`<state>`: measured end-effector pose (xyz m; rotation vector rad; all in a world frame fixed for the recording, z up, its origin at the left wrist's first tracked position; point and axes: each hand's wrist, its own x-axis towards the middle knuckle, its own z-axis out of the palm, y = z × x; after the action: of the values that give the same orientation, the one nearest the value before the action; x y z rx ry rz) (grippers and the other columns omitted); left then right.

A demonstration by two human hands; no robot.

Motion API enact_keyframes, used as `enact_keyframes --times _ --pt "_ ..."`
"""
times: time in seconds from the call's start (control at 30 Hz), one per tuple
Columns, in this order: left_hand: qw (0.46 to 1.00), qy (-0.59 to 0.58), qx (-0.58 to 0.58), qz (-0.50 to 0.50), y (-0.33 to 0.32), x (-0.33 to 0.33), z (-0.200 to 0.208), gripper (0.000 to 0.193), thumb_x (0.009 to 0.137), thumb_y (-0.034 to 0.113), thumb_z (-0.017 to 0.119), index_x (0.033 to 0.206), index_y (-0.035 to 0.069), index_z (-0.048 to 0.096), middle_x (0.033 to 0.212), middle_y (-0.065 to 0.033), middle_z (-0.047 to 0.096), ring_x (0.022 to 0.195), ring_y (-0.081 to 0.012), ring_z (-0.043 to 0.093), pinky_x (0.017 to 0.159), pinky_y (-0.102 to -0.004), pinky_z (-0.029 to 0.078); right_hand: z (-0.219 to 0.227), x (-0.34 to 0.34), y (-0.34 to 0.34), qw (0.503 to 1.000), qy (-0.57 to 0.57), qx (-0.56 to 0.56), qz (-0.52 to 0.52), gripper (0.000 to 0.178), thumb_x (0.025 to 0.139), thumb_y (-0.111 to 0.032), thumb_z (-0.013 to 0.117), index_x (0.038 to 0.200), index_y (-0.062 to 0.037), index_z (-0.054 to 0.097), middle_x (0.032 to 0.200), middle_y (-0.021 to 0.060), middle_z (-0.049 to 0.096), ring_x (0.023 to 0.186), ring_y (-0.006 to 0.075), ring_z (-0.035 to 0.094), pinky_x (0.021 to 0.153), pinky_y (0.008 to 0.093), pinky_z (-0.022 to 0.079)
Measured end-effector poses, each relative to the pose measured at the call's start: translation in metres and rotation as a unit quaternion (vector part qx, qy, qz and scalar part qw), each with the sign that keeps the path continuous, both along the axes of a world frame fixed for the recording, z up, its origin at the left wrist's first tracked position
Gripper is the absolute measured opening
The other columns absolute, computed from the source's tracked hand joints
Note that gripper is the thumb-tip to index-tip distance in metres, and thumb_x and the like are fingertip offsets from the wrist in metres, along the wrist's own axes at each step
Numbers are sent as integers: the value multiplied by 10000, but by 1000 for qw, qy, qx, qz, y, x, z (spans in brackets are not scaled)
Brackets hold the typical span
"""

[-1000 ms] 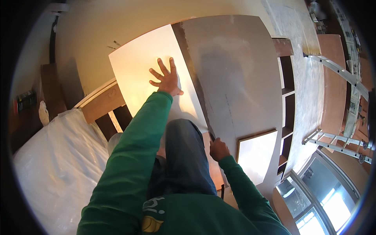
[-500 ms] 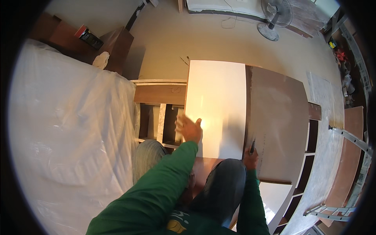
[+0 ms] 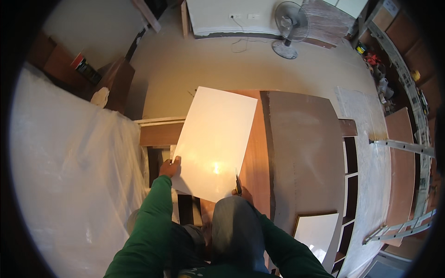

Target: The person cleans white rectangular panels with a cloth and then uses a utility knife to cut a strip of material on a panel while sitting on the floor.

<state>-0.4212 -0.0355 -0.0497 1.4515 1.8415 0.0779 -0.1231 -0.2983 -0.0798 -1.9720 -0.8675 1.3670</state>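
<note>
A glossy white rectangular panel [image 3: 218, 139] lies tilted across a brown wooden board [image 3: 256, 157], its far edge turned to the right. My left hand [image 3: 170, 167] grips the panel's left edge, thumb on top. At its near right corner is my right hand [image 3: 243, 194], partly hidden behind my raised knee. That hand is closed around what looks like a utility knife [image 3: 238, 185], dark-handled, its thin blade pointing away from me. Whether the right fingers also hold the panel cannot be seen.
A large brown sheet [image 3: 306, 148] lies to the right, with a smaller white panel [image 3: 317, 231] on it. Plastic sheeting [image 3: 74, 185] covers the left side. Beyond stand a fan [image 3: 289, 32] and, at right, a metal ladder [image 3: 403, 147]. An open wooden frame [image 3: 160, 134] is at left.
The white panel has shifted toward me and turned clockwise, baring brown board on its right. My left hand has gone from hovering to gripping its edge; my right hand moved left with the knife.
</note>
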Motion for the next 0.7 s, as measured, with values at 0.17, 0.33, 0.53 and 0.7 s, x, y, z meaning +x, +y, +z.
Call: enact_keyframes --times 0.17,0.33,0.53,0.7 --pt "998 16 38 41 -17 24 -10 975 964 825 436 1028 -93 756 1024 -306 748 1003 -449 724 892 -518 540 -25 25 -5 980 -101 25 -171 438 977 -354 657 1188 30 635 1090 288 716 1027 443 708 887 541 536" --pt "978 9 164 125 -88 57 1 955 1014 786 379 638 -45 663 627 -213 627 624 -350 623 641 -545 467 -12 39 -19 967 -169 11 -189 434 984 -375 660 1174 15 655 1104 307 719 1020 505 698 905 575 532" --pt "970 -89 160 158 -132 92 3 828 1033 733 460 508 96 390 464 -45 333 434 -164 297 464 -449 264 41 67 -18 921 -281 45 -265 363 974 -375 695 970 -12 681 868 239 722 818 476 702 716 550 540" --pt "949 -204 178 162 -131 119 9 767 1019 665 586 550 90 393 521 -1 369 517 -121 322 482 -418 276 68 79 -31 899 -288 31 -329 336 963 -332 711 880 -9 671 794 224 694 746 454 679 658 507 519"
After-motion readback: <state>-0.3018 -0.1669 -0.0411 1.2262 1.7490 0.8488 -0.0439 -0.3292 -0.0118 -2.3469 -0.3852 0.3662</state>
